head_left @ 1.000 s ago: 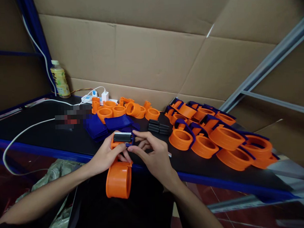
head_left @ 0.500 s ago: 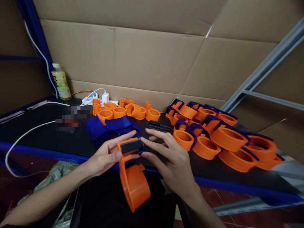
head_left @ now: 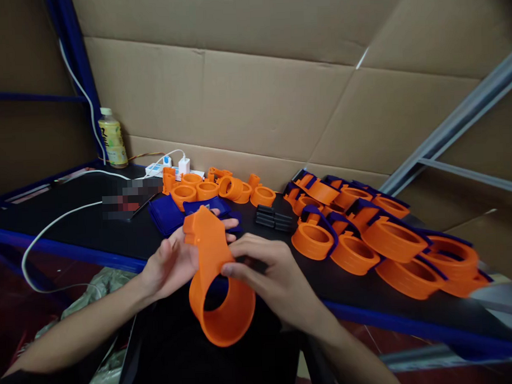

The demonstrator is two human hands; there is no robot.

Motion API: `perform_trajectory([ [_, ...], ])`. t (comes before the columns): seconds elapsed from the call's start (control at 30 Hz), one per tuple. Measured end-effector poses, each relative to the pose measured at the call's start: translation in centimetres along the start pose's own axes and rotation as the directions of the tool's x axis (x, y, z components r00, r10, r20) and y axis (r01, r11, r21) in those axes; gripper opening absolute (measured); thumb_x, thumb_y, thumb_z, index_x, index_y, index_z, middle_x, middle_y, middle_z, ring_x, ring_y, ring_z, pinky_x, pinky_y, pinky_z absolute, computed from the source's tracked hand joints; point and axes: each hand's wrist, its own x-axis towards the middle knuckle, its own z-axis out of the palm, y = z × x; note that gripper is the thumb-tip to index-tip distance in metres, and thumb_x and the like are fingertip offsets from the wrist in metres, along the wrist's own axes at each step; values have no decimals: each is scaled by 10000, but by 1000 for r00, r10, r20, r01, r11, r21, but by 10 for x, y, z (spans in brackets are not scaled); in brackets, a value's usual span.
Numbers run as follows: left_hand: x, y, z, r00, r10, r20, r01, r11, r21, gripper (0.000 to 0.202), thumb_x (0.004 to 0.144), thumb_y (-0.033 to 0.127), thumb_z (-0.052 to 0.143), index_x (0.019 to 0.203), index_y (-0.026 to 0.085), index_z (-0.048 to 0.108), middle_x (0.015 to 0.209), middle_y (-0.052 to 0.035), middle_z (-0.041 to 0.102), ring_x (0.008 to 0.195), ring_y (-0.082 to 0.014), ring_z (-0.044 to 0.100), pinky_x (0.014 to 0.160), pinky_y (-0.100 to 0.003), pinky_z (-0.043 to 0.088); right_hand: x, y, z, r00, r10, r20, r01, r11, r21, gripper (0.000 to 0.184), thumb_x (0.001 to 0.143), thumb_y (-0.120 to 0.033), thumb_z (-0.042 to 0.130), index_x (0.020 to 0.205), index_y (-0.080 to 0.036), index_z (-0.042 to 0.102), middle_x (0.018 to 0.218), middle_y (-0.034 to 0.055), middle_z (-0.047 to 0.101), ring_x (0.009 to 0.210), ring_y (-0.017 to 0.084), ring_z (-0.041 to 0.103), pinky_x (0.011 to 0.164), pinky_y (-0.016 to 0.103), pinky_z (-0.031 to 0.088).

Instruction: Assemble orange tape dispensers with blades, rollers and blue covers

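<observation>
An orange plastic tape dispenser body is held between both hands just in front of the black table's blue edge. Its round hoop faces me and its flat neck points up. My left hand cradles the neck from behind with fingers curled round it. My right hand grips the right side, thumb pressed on the orange wall. On the table beyond lie a stack of blue plastic pieces and a few small black parts.
Loose orange rings lie mid-table. Several assembled orange-and-blue dispensers crowd the right. A drink bottle and a white power strip with cables sit at the back left. Cardboard lines the wall.
The dispenser has been turned over: the black toothed piece that faced me is now hidden, and the hoop opening now faces me. Both hands shifted their grip.
</observation>
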Motion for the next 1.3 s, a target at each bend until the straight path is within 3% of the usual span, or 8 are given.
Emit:
perform_trajectory([
  [0.13,5,0,0,984,-133,-122,107,974,-200,554,939,561,496,1253,137,666,1282,-169,693,1291,-341,579,1132,-512,397,24,13,-24,966,120,231,-151,981,125,388,966,-460,558,819,-148,737,775,1,699,677,126,617,614,227,464],
  [0.3,12,-2,0,971,-127,-201,65,955,-289,461,956,434,458,1216,119,672,976,-135,764,885,-268,726,1021,-610,474,89,41,-41,997,68,29,-56,949,-312,499,1039,-455,382,845,-152,727,818,56,736,727,148,663,675,250,464],
  [0.4,12,-3,4,972,-220,-82,185,932,-312,539,940,468,429,1234,77,655,1059,-191,735,923,-305,700,1000,-687,442,133,63,-24,983,26,184,117,681,-723,276,1001,-315,486,1072,-191,722,1073,84,739,979,206,663,804,290,447],
  [0.53,9,-6,6,972,-233,8,227,939,-260,511,955,442,448,1284,97,631,1166,-201,707,1053,-326,664,1040,-660,415,166,85,11,964,78,256,162,592,-790,245,954,-226,515,1045,-176,737,1094,115,731,1032,255,643,814,325,437],
  [0.73,6,-18,-9,992,-126,-22,124,989,-85,513,873,495,667,1262,161,657,1285,-178,672,1142,-353,642,901,-499,559,167,97,19,946,78,314,225,541,-810,280,969,-219,463,1071,-153,716,1139,139,707,1039,271,635,831,351,436],
  [0.93,5,-27,-16,996,-44,-76,43,999,-15,413,819,348,759,1182,174,665,1236,-175,705,1228,-375,605,922,-509,555,161,101,13,950,39,310,244,528,-813,224,950,-201,489,1038,-161,691,1172,136,699,1020,255,633,793,316,429],
  [1.17,4,-24,-10,985,13,-169,-16,1000,-19,304,808,225,733,1106,197,683,1119,-101,739,1222,-355,612,942,-524,551,155,81,-12,989,-23,146,136,522,-842,297,990,-255,411,1176,-153,620,1106,131,720,933,257,662,717,311,393],
  [1.3,7,-21,-7,962,84,-261,-78,996,32,178,841,223,726,1013,186,700,1083,-65,736,1130,-284,654,945,-475,562,127,59,-35,987,-162,-6,84,544,-835,345,1011,-273,399,1285,-193,592,1138,93,719,972,239,669,701,294,390],
])
